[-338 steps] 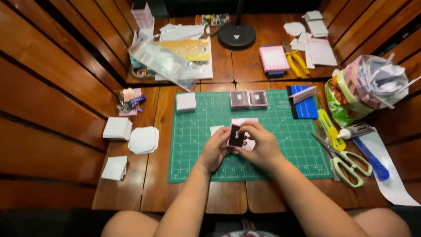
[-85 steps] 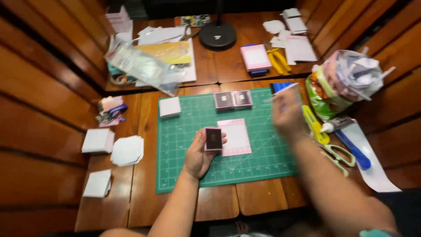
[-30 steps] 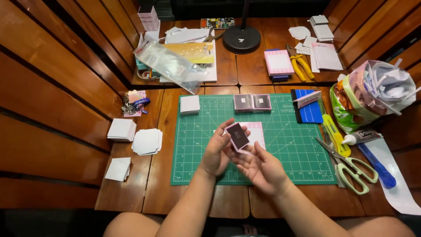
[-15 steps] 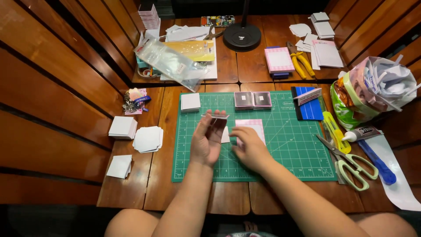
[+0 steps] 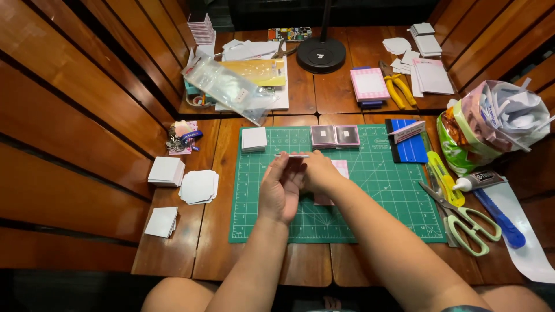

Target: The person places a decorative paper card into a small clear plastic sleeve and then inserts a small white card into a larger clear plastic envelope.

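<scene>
Left hand (image 5: 281, 188) and right hand (image 5: 319, 171) meet over the green cutting mat (image 5: 393, 196) on the desk (image 5: 173, 254), fingers of both pinched on a thin flat card (image 5: 292, 155), seen edge-on, held level at the fingertips above the mat. Pink sheet (image 5: 341, 169) lies under the right hand. Two small dark framed squares (image 5: 335, 136) just beyond, white card stack (image 5: 254, 138) to the left, scissors (image 5: 465, 216) well right.

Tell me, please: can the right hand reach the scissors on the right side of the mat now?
Probably yes. The right hand is busy at the small card, but nothing stands between it and the scissors.
</scene>
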